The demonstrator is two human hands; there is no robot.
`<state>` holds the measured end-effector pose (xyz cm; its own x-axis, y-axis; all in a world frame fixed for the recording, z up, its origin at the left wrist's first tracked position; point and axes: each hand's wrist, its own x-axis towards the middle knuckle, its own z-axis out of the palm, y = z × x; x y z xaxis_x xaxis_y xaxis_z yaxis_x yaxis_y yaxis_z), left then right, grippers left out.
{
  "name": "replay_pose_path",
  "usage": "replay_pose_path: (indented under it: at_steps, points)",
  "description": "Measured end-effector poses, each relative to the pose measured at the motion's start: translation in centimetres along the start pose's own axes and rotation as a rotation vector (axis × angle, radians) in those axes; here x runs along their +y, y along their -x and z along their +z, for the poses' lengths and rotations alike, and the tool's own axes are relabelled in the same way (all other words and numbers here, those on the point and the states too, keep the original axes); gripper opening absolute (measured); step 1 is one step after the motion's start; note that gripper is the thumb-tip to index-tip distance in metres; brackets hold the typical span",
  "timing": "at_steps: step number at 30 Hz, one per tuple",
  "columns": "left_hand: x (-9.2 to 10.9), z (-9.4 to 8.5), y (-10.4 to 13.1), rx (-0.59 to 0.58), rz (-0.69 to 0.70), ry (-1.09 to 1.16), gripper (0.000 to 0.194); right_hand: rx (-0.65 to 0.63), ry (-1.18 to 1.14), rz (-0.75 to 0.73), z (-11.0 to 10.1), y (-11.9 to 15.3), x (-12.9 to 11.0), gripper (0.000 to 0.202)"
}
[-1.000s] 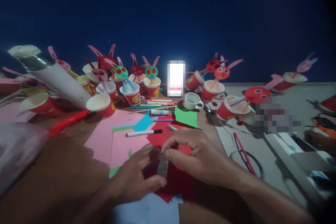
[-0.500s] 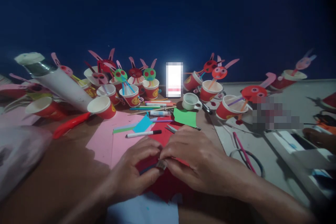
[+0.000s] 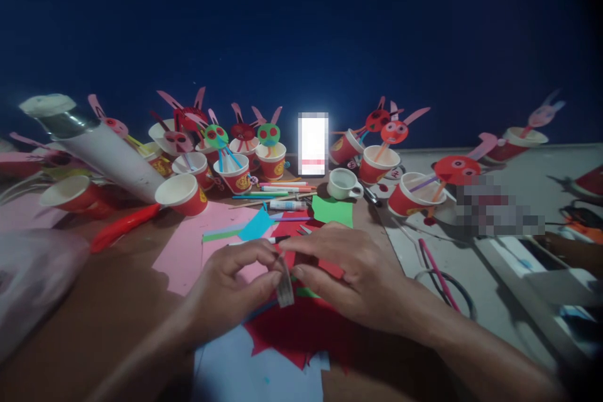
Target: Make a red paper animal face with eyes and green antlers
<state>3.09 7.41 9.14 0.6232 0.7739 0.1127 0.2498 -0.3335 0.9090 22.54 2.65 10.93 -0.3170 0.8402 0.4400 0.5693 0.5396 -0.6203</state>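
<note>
My left hand (image 3: pixel 238 282) is pinched on a short, translucent strip (image 3: pixel 285 289) that looks like clear tape, hanging down from the fingertips. Close against it, my right hand (image 3: pixel 346 270) has its fingers and thumb curled in; whatever they grip is hidden, though a bit of green (image 3: pixel 306 292) shows below the thumb. Under both hands lies red paper (image 3: pixel 301 333) with a jagged edge, overlapping a pale blue sheet (image 3: pixel 264 370). Just beyond my fingers are a partly hidden marker (image 3: pixel 277 240), the scissors' tips (image 3: pixel 304 230) and a green paper piece (image 3: pixel 332 210).
Several red paper cups (image 3: pixel 181 195) with paper bunny-like heads line the back. A white mug (image 3: pixel 343 183), a lit phone (image 3: pixel 313 144) and pens (image 3: pixel 287 188) stand or lie ahead. Pink paper (image 3: pixel 183 251) is at left, a plastic bag (image 3: pixel 38 289) beyond it. Cables (image 3: pixel 447 289) lie right.
The strip between my hands has turned from bunched to hanging downward. My left hand has shifted slightly left and up, and a green bit now shows under my right thumb.
</note>
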Motion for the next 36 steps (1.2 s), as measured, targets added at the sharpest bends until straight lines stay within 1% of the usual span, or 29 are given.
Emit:
replay_pose_path:
  at_steps: [2, 5, 8, 10, 12, 13, 14, 15, 16, 18, 19, 20, 23, 28, 30, 33, 36]
  points:
    - [-0.1, -0.3, -0.2, 0.028, -0.025, 0.026, 0.009, 0.024, -0.028, 0.025, 0.1, -0.1, 0.0, 0.031]
    - [-0.3, -0.8, -0.6, 0.054, -0.045, 0.065, 0.008, 0.025, -0.047, 0.086, 0.2, -0.2, -0.1, 0.035]
    - [-0.4, -1.2, -1.0, 0.03, -0.028, 0.116, 0.007, 0.024, -0.044, 0.159, -0.3, -0.2, 0.0, 0.048]
    - [-0.5, -1.2, -1.4, -0.005, -0.019, 0.151, 0.008, 0.051, -0.035, 0.222, -1.0, 0.1, 0.4, 0.057]
    - [-0.5, -1.3, -1.6, -0.015, -0.023, 0.188, 0.009, 0.064, 0.007, 0.268, -1.9, 0.7, 1.2, 0.055]
    - [-0.5, -1.3, -1.7, 0.006, -0.035, 0.205, 0.009, 0.033, 0.059, 0.276, -2.2, 1.2, 1.8, 0.049]
    - [-0.5, -1.4, -1.8, 0.04, -0.06, 0.222, 0.009, -0.051, 0.133, 0.281, -2.4, 1.9, 2.5, 0.04]
    - [-0.5, -1.4, -1.8, 0.082, -0.091, 0.237, 0.008, -0.129, 0.237, 0.309, -2.5, 2.6, 3.3, 0.031]
    - [-0.6, -1.4, -1.8, 0.123, -0.124, 0.254, 0.009, -0.188, 0.374, 0.36, -2.4, 3.5, 4.1, 0.026]
    - [-0.7, -1.4, -1.8, 0.193, -0.178, 0.304, 0.013, -0.332, 0.612, 0.496, -2.1, 5.1, 5.6, 0.023]
    - [-0.7, -1.3, -1.8, 0.211, -0.192, 0.337, 0.015, -0.412, 0.673, 0.559, -1.9, 5.8, 6.2, 0.022]
    - [-0.8, -1.3, -1.7, 0.221, -0.202, 0.372, 0.017, -0.462, 0.697, 0.603, -1.7, 6.3, 6.6, 0.022]
    - [-0.9, -0.9, -1.7, 0.227, -0.229, 0.45, 0.021, -0.524, 0.702, 0.646, -1.2, 6.7, 7.0, 0.025]
    - [-1.3, -0.7, -1.5, 0.25, -0.279, 0.564, 0.022, -0.565, 0.758, 0.619, -0.6, 5.7, 6.5, 0.032]
    - [-1.6, -0.8, -1.4, 0.221, -0.283, 0.594, 0.021, -0.579, 0.752, 0.596, -0.7, 5.7, 6.5, 0.029]
    - [-1.9, -0.9, -1.2, 0.174, -0.271, 0.593, 0.021, -0.557, 0.642, 0.604, -2.1, 6.2, 6.5, 0.026]
    - [-2.2, -1.0, -1.2, 0.191, -0.265, 0.595, 0.023, -0.489, 0.431, 0.639, -4.2, 6.6, 5.9, 0.037]
